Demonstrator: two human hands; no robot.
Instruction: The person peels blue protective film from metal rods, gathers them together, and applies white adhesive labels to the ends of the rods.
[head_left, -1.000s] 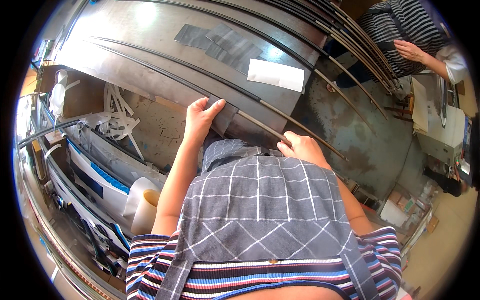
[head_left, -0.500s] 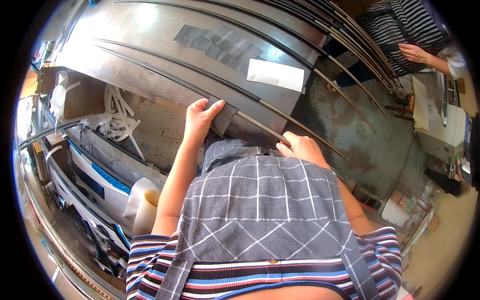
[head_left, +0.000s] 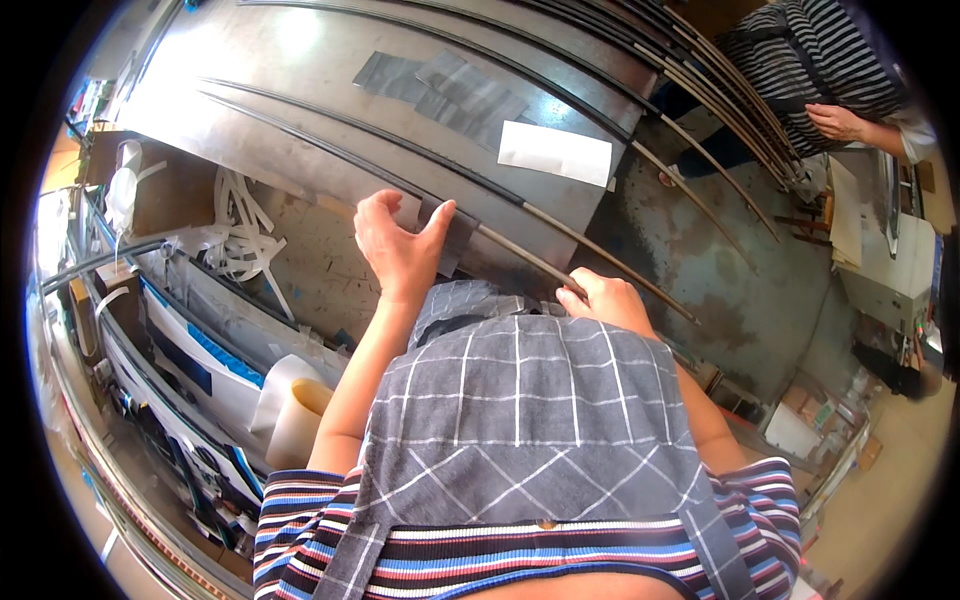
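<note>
A long thin rod [head_left: 525,252], dark along most of its length and tan at the near end, lies across the front edge of the metal table. My right hand [head_left: 608,301] is closed around the tan end. A small dark grey sheet [head_left: 459,238] lies over the rod beside my left hand [head_left: 402,245]. That hand is open, thumb and fingers spread, just at the table edge. Whether its thumb touches the sheet I cannot tell. Behind it runs a second rod [head_left: 585,243], also dark with a tan end.
More dark grey sheets [head_left: 470,100] and a white paper [head_left: 555,153] lie on the metal table [head_left: 250,60]. Several other rods overhang its right side. A person in a striped apron [head_left: 805,70] stands at the far right. Rolled material [head_left: 300,408] stands in the left rack.
My left hand has opened its pinch on the dark sheet and rod, its fingers lifting and spreading to the left. My right hand keeps its hold on the rod end.
</note>
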